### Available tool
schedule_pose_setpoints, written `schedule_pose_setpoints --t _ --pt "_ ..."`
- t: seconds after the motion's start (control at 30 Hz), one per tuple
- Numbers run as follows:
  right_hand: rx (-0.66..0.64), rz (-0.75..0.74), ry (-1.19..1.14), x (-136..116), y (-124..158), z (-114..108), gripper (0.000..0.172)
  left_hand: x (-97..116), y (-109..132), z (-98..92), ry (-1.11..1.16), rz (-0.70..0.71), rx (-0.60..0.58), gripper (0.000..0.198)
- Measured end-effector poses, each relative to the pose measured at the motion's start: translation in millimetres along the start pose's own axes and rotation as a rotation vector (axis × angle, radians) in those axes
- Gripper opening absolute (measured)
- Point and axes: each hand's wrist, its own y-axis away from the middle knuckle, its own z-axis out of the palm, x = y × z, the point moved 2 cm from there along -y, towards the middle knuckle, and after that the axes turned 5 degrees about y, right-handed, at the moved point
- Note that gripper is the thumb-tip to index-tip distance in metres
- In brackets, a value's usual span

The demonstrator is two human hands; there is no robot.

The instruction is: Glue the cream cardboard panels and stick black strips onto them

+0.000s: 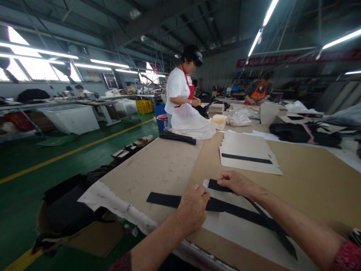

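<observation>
My left hand (193,207) is closed, knuckles up, pressing on a long black fabric strip (163,199) that lies across a white card (234,229) near the table's front edge. My right hand (235,182) rests with fingers bent on the end of a second black strip (216,185), which runs back under my right forearm. The two strips cross near my right arm.
A stack of white cards (248,154) with one black strip on top lies further up the brown table (169,165). A bundle of black strips (177,137) and a plastic bag (191,124) sit beyond. A person in a red apron (180,90) stands at the table's far left side. Black material lies on the green floor (67,207).
</observation>
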Motion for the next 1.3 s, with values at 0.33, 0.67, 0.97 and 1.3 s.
schedule_pose_setpoints --t 0.33,0.67,0.97,1.3 --pt "0.011 -0.048 0.116 7.6 -28.2 13.5 0.010 -1.1 -0.1 1.9 -0.002 0.012 -0.009 0.027" --pt "0.016 -0.095 0.228 8.4 -33.0 16.1 0.005 -0.8 -0.5 2.4 -0.016 -0.010 -0.005 0.023" --pt "0.038 -0.100 0.295 9.3 -36.5 20.0 0.001 -1.3 1.1 4.1 -0.011 -0.017 0.007 0.024" --pt "0.039 -0.100 0.338 6.9 -39.3 20.6 0.002 -0.7 -0.9 2.1 -0.017 -0.019 0.003 0.026"
